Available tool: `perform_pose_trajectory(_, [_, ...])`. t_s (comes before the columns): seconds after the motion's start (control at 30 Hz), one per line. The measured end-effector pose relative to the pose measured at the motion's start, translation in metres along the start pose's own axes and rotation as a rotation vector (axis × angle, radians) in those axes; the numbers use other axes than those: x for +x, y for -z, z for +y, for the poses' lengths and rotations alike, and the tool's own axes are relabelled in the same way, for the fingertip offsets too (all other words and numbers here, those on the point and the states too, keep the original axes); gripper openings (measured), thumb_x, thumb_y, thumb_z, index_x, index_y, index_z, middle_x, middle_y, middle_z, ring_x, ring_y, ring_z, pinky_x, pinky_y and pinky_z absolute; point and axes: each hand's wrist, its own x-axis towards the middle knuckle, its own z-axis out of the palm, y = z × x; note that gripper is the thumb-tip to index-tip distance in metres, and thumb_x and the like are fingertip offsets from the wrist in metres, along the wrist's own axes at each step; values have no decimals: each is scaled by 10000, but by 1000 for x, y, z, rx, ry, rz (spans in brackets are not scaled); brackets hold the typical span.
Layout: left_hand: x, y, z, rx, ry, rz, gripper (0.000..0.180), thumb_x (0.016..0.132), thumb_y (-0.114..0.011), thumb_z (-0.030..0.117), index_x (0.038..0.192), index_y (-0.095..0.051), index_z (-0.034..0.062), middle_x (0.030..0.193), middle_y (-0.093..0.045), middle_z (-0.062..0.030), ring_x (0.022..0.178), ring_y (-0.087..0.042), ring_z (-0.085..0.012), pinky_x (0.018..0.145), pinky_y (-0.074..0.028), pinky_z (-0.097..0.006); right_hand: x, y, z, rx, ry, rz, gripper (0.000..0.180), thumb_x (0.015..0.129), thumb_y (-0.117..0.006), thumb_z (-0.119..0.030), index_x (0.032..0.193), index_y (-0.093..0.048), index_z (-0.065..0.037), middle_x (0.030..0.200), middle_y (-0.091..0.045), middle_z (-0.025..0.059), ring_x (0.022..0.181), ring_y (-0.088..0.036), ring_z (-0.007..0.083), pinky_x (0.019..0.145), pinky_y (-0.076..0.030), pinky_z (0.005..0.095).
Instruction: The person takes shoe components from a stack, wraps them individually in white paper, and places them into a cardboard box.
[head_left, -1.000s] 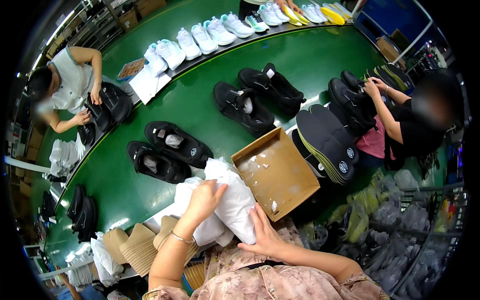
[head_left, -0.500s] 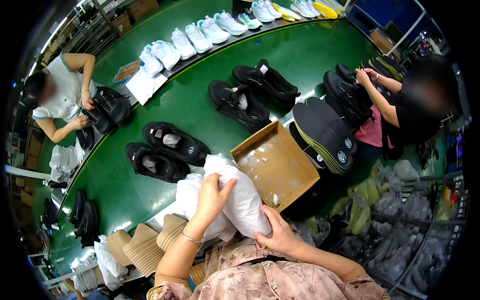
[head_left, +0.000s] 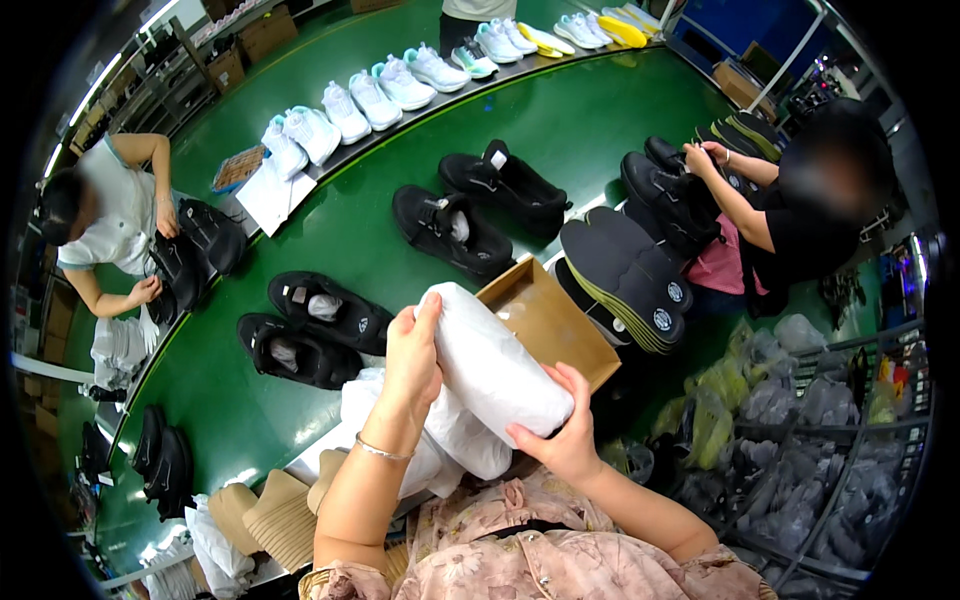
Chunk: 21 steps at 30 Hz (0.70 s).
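A long, rounded white paper-wrapped bundle (head_left: 495, 362) is held between my two hands, tilted down toward the right. My left hand (head_left: 414, 352) grips its upper left end, thumb along the top. At the lower right end, my right hand (head_left: 566, 428) has its fingers and thumb closed around it. Whatever is inside the paper is hidden. Below it lie more white wrapped bundles (head_left: 462, 437), partly covered by the held one. Just beyond stands an open brown cardboard box (head_left: 578, 345), whose near left part the bundle hides.
Black shoes (head_left: 335, 322) stand on the green table (head_left: 350, 220), with another pair (head_left: 450, 232) farther off. Dark insoles (head_left: 618, 262) are stacked right of the box. Tan insoles (head_left: 288, 508) lie near my left forearm. Two people work at the sides; white shoes (head_left: 405, 85) line the far edge.
Both hands have raised the white bundle off the others, and it now overlaps the box's near left side. The whole view has shifted slightly.
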Motion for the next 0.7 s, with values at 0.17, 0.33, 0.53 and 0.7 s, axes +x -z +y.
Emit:
perform_pose_trajectory(0.17, [18,-25,23,10,-1,12,355,894,-565,341,963,-563,-8,877,-619,-76,778,-587,-146,712,-472,-285,29,3,-11,143,-55,105,652,656,-785,-134,1143,-375,2,1035,-511,138,923,-536,189,790,-465,315])
perform_pose_trajectory(0.33, [22,-33,11,39,-75,106,640,833,-536,567,1141,-459,11,1045,-569,-133,930,-572,-204,809,-458,-354,56,11,-9,193,6,218,658,645,-795,-155,1132,-380,1,978,-549,148,868,-569,207,748,-478,313])
perform_pose_trajectory(0.53, [22,-67,-5,-372,136,-199,787,738,-544,686,1185,-488,41,1051,-593,-138,935,-596,-262,841,-485,-404,58,-6,-24,31,98,257,641,663,-770,-104,1142,-359,9,1031,-505,134,923,-522,171,797,-451,312])
perform_pose_trajectory(0.7, [27,-69,-3,-408,184,-321,718,793,-532,610,1124,-491,-26,931,-608,-150,849,-617,-245,783,-505,-355,67,-4,-21,90,48,219,639,661,-761,-87,1145,-352,0,1036,-505,137,924,-526,180,786,-459,311])
